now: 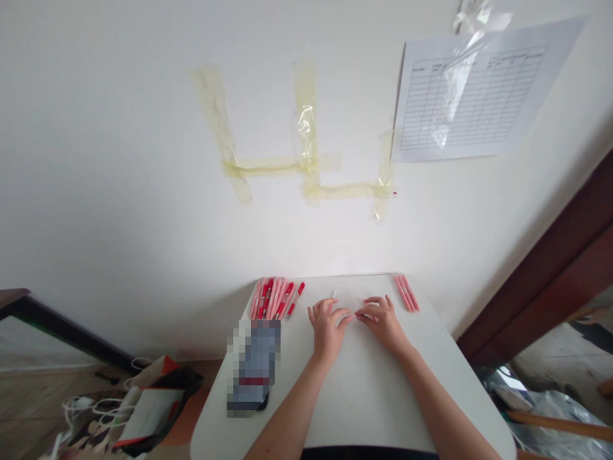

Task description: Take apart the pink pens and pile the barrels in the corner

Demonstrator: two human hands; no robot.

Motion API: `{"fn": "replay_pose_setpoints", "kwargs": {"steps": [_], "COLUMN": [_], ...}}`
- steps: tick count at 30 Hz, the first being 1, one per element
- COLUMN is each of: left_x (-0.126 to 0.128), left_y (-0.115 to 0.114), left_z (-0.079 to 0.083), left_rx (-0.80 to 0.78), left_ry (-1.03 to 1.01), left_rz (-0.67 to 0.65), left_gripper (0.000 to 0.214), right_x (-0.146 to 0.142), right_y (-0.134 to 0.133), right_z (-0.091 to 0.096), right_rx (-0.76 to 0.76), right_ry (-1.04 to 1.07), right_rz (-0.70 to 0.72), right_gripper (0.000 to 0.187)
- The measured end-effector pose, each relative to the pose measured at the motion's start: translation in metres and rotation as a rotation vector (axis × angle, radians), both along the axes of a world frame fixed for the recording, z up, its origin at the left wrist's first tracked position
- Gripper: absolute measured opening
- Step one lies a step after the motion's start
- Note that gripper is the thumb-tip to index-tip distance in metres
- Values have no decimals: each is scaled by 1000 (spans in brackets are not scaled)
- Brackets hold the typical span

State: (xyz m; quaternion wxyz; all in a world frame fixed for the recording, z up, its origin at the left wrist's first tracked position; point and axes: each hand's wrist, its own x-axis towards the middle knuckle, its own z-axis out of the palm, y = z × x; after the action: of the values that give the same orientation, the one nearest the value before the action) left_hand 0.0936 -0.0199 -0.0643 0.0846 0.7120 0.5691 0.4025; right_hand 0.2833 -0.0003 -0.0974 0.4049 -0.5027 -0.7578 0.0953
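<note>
My left hand [328,327] is over the back middle of the white table [368,396], with thumb and forefinger curled together in a pinch. Facing it, my right hand [383,322] also pinches, its fingertips close to those of the left. Whatever lies between the fingertips is too small to make out. A thin white stick [334,294] shows just behind my left fingers. Left of that hand lies a bunch of red pens [288,300] and pink pen-like sticks [272,295]. A few more pink sticks [406,294] lie to the right of my right hand.
A pixelated phone-like object [258,364] lies on the table's left side. The white wall [158,160] rises behind, with yellowish tape [306,121] and a printed sheet [469,102]. Bags and cables [100,409] are on the floor at left; clear plastic [560,409] is at right.
</note>
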Motion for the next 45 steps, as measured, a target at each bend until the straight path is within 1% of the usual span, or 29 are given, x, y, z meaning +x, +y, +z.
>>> {"fn": "replay_pose_setpoints", "kwargs": {"steps": [3,6,9,14,18,22,25,30,33,40,45], "left_x": [0,-1,-1,-1,0,-1,0,0,0,1,2], "left_y": [1,2,2,2,2,2,2,2,1,-1,-2], "left_z": [0,-2,-6,-10,-10,-11,-11,-10,-11,-11,-9], "left_rx": [-1,-12,-9,-10,-33,-43,-48,-46,-37,-46,-47], "left_ry": [-2,4,28,66,70,69,72,77,84,146,172], "left_rz": [9,20,21,31,32,29,31,33,30,-48,-70], "left_gripper": [21,25,23,20,16,15,14,14,14,14,11], "right_x": [1,4,12,29,36,39,39,30,23,8,1], "right_y": [-1,-1,3,10,10,7,6,4,2,-3,-5], "right_z": [4,5,1,-5,-3,3,6,9,10,17,20], "right_rx": [-21,-50,-68,-83,-90,-170,-205,-176,-177,-224,-262], "right_ry": [26,81,145,170,199,221,215,153,155,168,188], "right_rz": [-5,-42,-137,-260,-316,-361,-336,-240,-187,-49,26], "right_gripper": [18,22,27,30,31,27,26,26,27,28,27]}}
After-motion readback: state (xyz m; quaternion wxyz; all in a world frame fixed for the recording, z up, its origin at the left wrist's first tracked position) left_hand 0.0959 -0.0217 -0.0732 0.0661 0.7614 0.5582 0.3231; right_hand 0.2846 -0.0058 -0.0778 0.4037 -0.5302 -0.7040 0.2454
